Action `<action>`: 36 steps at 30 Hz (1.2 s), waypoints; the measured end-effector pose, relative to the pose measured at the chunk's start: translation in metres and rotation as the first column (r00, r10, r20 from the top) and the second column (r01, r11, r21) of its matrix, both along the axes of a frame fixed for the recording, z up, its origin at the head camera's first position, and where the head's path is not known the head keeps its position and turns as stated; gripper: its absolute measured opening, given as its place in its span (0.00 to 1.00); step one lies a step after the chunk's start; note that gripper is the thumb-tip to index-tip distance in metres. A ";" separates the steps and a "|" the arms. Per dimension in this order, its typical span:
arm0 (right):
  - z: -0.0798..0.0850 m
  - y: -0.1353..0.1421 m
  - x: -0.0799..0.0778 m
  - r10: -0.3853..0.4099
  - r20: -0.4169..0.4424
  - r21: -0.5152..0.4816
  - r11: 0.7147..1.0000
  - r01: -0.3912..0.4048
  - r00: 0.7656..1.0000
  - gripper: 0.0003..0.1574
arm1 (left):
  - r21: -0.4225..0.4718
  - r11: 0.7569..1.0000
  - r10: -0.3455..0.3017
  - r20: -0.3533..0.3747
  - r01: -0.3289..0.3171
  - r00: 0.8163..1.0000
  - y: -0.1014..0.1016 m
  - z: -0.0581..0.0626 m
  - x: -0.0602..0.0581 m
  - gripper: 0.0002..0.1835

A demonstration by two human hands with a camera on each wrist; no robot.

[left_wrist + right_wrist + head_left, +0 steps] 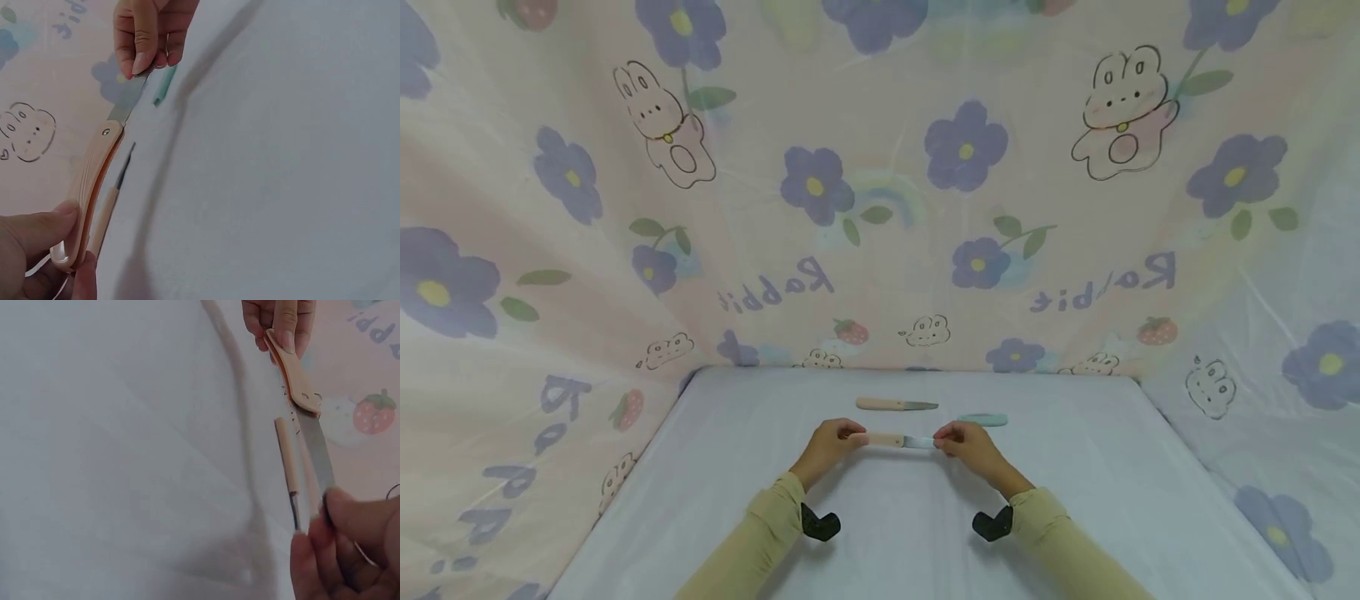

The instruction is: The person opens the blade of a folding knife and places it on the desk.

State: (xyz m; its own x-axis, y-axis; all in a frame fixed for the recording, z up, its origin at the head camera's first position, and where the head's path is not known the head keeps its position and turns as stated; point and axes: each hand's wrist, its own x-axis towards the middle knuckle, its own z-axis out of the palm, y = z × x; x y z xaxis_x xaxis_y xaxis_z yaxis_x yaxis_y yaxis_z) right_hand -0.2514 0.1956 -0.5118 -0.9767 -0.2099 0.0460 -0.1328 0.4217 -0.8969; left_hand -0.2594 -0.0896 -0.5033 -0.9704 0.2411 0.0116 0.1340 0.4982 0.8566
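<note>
A folding knife with a peach handle and a bare metal blade is held level, blade unfolded. My left hand pinches the butt of the handle between thumb and fingers. At the other end, my right hand pinches the blade's tip, and its fingertips hide that tip. The left wrist view shows an open slot along the handle's edge and a rivet by the blade. Just beyond lies a second peach-handled knife, its blade pointing right. A teal folded knife-like piece rests behind my right hand.
A white cloth covers the table. Patterned curtain with rabbits and flowers closes in the back and both sides. Black wrist mounts stick out inward from both sleeves.
</note>
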 end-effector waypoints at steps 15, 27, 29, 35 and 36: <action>-0.007 -0.014 -0.022 -0.192 -0.065 0.227 0.953 0.202 0.979 0.03 | -0.012 0.998 0.057 -0.062 -0.058 0.996 0.000 -0.021 -0.027 0.07; -0.025 -0.022 -0.017 -0.218 -0.170 0.219 0.942 0.253 0.961 0.03 | -0.033 0.993 0.112 -0.137 -0.118 0.984 0.007 -0.032 -0.018 0.04; -0.027 -0.022 -0.017 -0.220 -0.189 0.223 0.939 0.260 0.957 0.03 | -0.032 0.991 0.123 -0.125 -0.128 0.984 0.009 -0.031 -0.017 0.05; -0.024 -0.022 -0.018 -0.215 -0.212 0.216 0.941 0.261 0.953 0.03 | -0.031 0.988 0.150 -0.100 -0.154 0.984 0.013 -0.029 -0.019 0.05; -0.024 -0.021 -0.018 -0.214 -0.222 0.210 0.942 0.261 0.951 0.03 | -0.028 0.988 0.151 -0.101 -0.155 0.983 0.013 -0.028 -0.020 0.05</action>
State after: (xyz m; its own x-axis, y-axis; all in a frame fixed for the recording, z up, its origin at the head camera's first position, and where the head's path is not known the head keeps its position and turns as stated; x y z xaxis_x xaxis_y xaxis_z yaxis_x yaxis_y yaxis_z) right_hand -0.2696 0.1744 -0.5355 -0.9763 -0.0008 0.2164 -0.1636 0.6568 -0.7361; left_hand -0.2794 -0.0762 -0.5316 -0.9905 0.0917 0.1026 0.1363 0.5496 0.8242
